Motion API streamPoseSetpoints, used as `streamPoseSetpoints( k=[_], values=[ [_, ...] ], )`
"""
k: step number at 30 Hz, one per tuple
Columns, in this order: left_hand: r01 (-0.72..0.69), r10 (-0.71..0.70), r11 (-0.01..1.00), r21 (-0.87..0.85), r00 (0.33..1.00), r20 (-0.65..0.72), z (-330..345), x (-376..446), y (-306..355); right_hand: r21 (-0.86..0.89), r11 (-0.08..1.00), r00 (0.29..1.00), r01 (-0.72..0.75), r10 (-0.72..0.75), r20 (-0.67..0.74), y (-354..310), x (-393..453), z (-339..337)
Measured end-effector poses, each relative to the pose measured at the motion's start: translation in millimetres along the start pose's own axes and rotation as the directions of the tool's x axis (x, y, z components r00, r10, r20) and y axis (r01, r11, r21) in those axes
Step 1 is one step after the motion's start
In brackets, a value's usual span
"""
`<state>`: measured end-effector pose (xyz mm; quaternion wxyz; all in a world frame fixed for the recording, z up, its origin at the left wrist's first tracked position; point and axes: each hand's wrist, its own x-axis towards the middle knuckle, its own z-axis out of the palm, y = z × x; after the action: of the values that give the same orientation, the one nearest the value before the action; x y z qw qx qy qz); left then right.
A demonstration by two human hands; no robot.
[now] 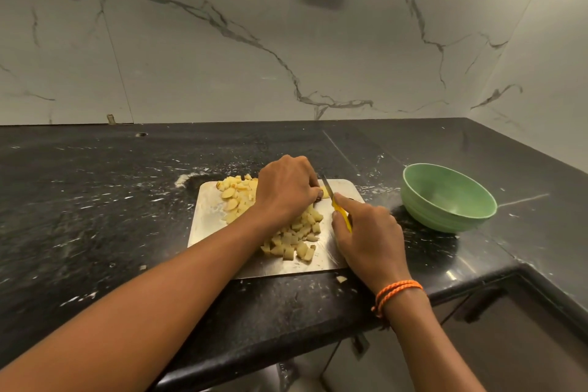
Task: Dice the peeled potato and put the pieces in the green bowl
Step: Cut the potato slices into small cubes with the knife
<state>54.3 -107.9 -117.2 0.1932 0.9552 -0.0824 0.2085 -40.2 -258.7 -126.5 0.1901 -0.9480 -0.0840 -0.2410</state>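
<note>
— Forearms first, what do they do?

— Both reach in from the near edge over the black table (pixel 95 200). On the left, the arm slants up and right, and the left hand (pixel 284 189) lies knuckles-up on the steel cutting board (pixel 210 219), fingers curled down.

— Holding what?

— Its grip is narrow, pinched on a small potato piece (pixel 325 191) just off its fingertips, pressed to the board. How much of that piece is left I cannot tell; the hand hides most of it.

— And the diced potato?

— Pale yellow diced pieces (pixel 294 240) lie heaped on the board, one lot at the far left corner beyond the wrist, another under and to the near right of the left hand, between the two hands. They are rough cubes and a few rounder slices.

— Moving right?

— The right hand (pixel 370 240), with an orange thread band (pixel 397 291) at the wrist, has its grip closed round the yellow handle of a knife (pixel 337 205). The blade points away, tip down beside the left fingertips, touching the held piece.

— The bowl?

— The green bowl (pixel 448 200) stands on the table right of the board, well apart from both hands, tilted slightly towards the camera. One stray scrap (pixel 341 279) lies on the table off the board's near edge.
</note>
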Motion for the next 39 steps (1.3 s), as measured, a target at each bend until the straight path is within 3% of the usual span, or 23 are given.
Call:
streamPoseSetpoints(
  k=[3,11,18,24,32,39],
  values=[
    [0.006,-0.006,1.0,0.0,1.0,-0.013,1,-1,0,-0.04,0.999,0.998,0.009,-0.006,0.062,-1,-1,0],
    [-0.014,0.015,1.0,0.028,1.0,-0.024,1,0,-3,0.069,0.997,0.999,-0.021,0.018,0.049,8,-42,-12],
    [0.05,-0.051,0.996,-0.08,0.999,-0.011,-7,5,-14,0.167,0.986,0.992,-0.016,0.037,-0.123,5,-30,-13],
    [0.059,-0.048,0.995,-0.083,0.991,0.127,-11,10,-20,0.082,0.995,0.998,0.064,-0.062,-0.022,-3,5,6],
    [0.068,-0.067,0.998,-0.011,0.992,0.105,-9,7,-11,0.048,0.994,0.991,0.096,-0.1,0.089,6,5,11],
    [0.061,-0.057,0.998,-0.033,0.991,0.118,-7,7,-12,0.105,0.992,0.994,0.071,-0.079,0.078,18,-26,-13]
  ],
)
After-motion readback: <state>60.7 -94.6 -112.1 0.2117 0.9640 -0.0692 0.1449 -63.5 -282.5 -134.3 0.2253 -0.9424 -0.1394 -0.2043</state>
